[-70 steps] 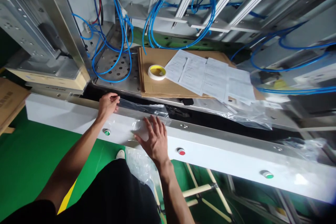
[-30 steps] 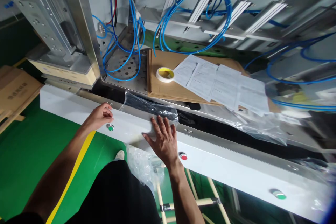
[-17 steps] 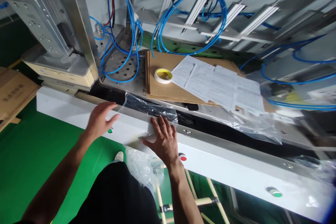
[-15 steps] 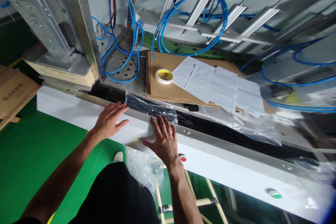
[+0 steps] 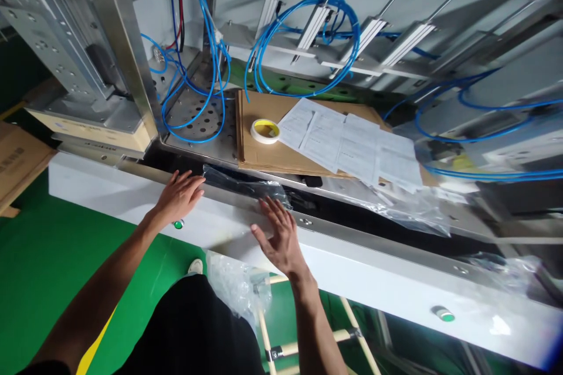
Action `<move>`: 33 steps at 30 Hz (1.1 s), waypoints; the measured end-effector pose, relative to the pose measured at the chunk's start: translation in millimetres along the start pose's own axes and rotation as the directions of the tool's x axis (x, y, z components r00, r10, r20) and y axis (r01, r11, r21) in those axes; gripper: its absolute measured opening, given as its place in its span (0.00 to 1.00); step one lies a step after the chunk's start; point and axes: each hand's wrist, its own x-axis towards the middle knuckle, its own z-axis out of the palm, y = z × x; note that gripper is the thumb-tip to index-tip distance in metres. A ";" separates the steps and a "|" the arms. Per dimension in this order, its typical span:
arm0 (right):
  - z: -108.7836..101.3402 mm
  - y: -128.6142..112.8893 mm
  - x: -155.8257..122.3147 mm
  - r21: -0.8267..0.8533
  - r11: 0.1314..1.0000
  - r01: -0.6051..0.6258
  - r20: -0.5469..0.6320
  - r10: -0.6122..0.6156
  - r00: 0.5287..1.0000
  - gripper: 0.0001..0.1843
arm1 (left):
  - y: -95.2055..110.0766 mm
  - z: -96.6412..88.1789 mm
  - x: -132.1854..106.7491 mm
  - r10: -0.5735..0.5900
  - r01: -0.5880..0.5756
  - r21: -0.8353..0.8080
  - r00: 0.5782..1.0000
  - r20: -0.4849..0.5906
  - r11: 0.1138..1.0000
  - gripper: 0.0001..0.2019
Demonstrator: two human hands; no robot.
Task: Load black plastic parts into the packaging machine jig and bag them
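Note:
A clear plastic bag [image 5: 240, 188] with something dark inside lies along the metal rail of a white machine panel [image 5: 352, 269]. My left hand [image 5: 179, 197] rests flat on the panel, fingers stretched out toward the bag's left end, just above a green button [image 5: 178, 224]. My right hand [image 5: 278, 234] is open too, its fingers spread and pressing on the bag's right part at the rail's edge. Neither hand grips anything.
Behind the rail lie stacked cardboard sheets [image 5: 264, 149] with a roll of tape [image 5: 264, 130] and paper sheets [image 5: 352, 143]. Blue air hoses [image 5: 206, 70] loop above. More clear plastic [image 5: 396, 205] lies to the right. A second green button [image 5: 442, 314] sits on the panel. Crumpled plastic [image 5: 233, 287] hangs below.
My left hand left the green button and moved up to the bag's left end, opening flat. My right hand shifted a little to the right along the bag, now covering the red button.

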 end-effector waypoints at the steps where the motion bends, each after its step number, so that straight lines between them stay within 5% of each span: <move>1: -4.3 1.7 3.7 -0.005 1.000 -0.016 -0.033 0.016 0.999 0.37 | 0.7 0.0 0.4 0.006 -0.006 0.000 1.000 0.003 1.000 0.19; 4: -9.9 8.0 15.6 -0.077 0.997 -0.007 -0.044 0.004 0.999 0.43 | 1.5 -0.7 0.9 0.020 -0.020 0.000 1.000 0.005 1.000 0.18; 8: -0.7 19.9 22.8 -0.095 0.995 0.000 0.137 0.013 0.991 0.53 | 0.0 -1.6 0.8 0.001 -0.001 0.011 1.000 -0.001 1.000 0.19; 18: -1.2 35.6 16.8 -0.038 0.999 0.006 0.215 0.002 0.977 0.59 | -8.2 -0.2 3.5 -0.091 0.092 -0.037 0.996 0.018 0.995 0.26; 24: -15.5 34.7 1.3 -0.037 0.999 -0.014 0.097 0.018 0.995 0.57 | -17.1 -16.2 -12.1 -0.102 0.079 -0.222 0.990 -0.097 0.972 0.25; 27: -26.3 24.1 -14.6 -0.001 1.000 -0.016 -0.055 0.016 0.998 0.49 | -11.4 -26.5 -32.0 -0.122 0.065 -0.255 0.969 -0.213 0.965 0.23; 30: -33.0 1.9 -43.0 0.132 0.979 -0.153 -0.278 0.185 0.943 0.30 | 9.7 -42.5 -54.4 -0.176 0.066 -0.309 0.922 -0.344 0.949 0.18; 33: -24.6 -22.0 -86.4 0.275 0.906 -0.320 -0.305 0.398 0.865 0.19 | 49.8 -73.2 -70.1 -0.152 -0.026 -0.406 0.904 -0.399 0.914 0.18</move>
